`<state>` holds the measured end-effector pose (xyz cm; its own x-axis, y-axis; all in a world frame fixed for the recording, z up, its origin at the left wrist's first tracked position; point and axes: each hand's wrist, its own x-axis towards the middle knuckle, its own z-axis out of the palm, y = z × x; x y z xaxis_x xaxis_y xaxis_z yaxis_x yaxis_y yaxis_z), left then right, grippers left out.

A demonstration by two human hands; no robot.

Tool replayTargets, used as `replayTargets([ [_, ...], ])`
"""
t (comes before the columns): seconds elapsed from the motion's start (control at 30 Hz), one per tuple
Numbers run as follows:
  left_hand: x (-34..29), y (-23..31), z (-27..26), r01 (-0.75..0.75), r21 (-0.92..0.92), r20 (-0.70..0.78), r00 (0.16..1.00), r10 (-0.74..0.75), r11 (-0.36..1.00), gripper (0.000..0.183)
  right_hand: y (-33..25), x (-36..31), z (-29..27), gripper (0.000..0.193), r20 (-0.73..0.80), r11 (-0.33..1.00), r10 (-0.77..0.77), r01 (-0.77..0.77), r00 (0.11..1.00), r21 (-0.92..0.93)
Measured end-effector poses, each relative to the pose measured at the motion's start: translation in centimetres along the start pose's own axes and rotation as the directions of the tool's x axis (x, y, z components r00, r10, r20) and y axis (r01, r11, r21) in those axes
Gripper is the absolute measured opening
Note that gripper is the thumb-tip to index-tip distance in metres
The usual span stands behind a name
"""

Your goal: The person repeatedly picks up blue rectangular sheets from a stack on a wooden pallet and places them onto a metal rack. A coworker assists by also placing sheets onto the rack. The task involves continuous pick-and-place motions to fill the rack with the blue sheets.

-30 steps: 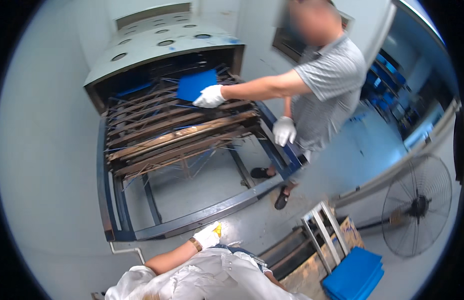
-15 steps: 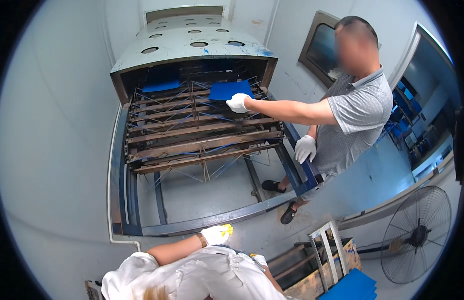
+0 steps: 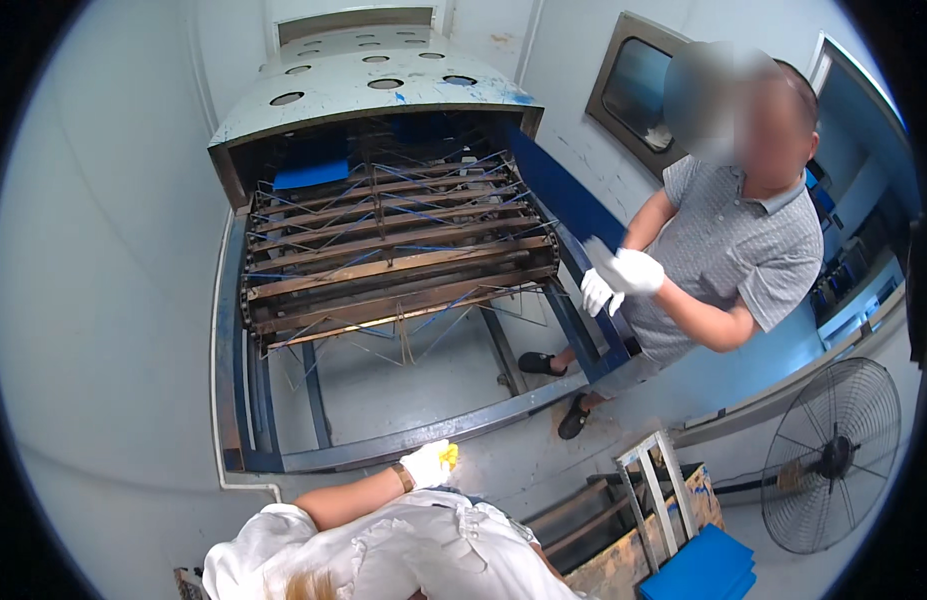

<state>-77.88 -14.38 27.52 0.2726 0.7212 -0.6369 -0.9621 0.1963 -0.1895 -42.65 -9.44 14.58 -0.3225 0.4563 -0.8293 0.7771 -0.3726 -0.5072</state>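
My left hand (image 3: 428, 464), in a white glove with yellow on the fingers, is held in front of my body, near the front rail of a blue metal frame (image 3: 433, 432). Its fingers are curled and no object shows in them. My right hand is out of sight. Beyond the frame is a conveyor rack (image 3: 403, 255) of rusty crossbars and thin wire supports, leading into a pale hooded machine (image 3: 363, 70). A flat blue sheet (image 3: 311, 175) lies on the wires at the left of its mouth.
A co-worker in a grey shirt (image 3: 723, 250) stands right of the rack, white-gloved hands (image 3: 628, 272) raised together. A large blue panel (image 3: 563, 180) slants beside them. Near right are a fan (image 3: 833, 458), a white metal frame (image 3: 658, 500) and stacked blue sheets (image 3: 698, 565).
The co-worker has drawn both hands together, away from the rack. The blue sheet at the mouth's right is gone from there; a blue panel now slants beside the co-worker. My right hand left view.
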Motion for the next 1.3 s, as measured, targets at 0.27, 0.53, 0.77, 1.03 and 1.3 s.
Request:
replayTargets([
  [0.27, 0.9, -0.9, -1.1, 0.003, 0.120, 0.194, 0.981, -0.026, 0.993, 0.017, -1.1, 0.0, -1.7, 0.021, -0.005, 0.959, -0.111, 0.106, 0.994, -0.264],
  [0.53, 1.4, -2.3, -0.4, -0.119, 0.070, 0.103, 0.988, 0.111, 0.990, 0.019, -0.9, -0.3, -2.6, 0.020, -0.002, 0.935, -0.141, 0.132, 0.990, -0.328],
  [0.77, 2.5, -2.7, 0.4, -0.248, 0.465, 0.051, 0.966, 0.254, 0.850, 0.029, -1.3, -1.4, -3.2, 0.019, 0.014, 0.924, -0.135, 0.131, 0.991, -0.360],
  [1.03, 0.2, -1.4, 3.3, 0.084, 0.040, 0.143, 0.986, -0.089, 0.996, 0.019, -2.2, -1.6, -3.4, 0.018, 0.036, 0.908, -0.129, 0.132, 0.991, -0.397],
  [1.3, -0.3, -0.7, 6.2, -0.084, 0.116, -0.213, 0.971, 0.107, 0.990, 0.031, -3.0, -1.7, -3.2, 0.017, 0.039, 0.877, -0.146, 0.148, 0.988, -0.457],
])
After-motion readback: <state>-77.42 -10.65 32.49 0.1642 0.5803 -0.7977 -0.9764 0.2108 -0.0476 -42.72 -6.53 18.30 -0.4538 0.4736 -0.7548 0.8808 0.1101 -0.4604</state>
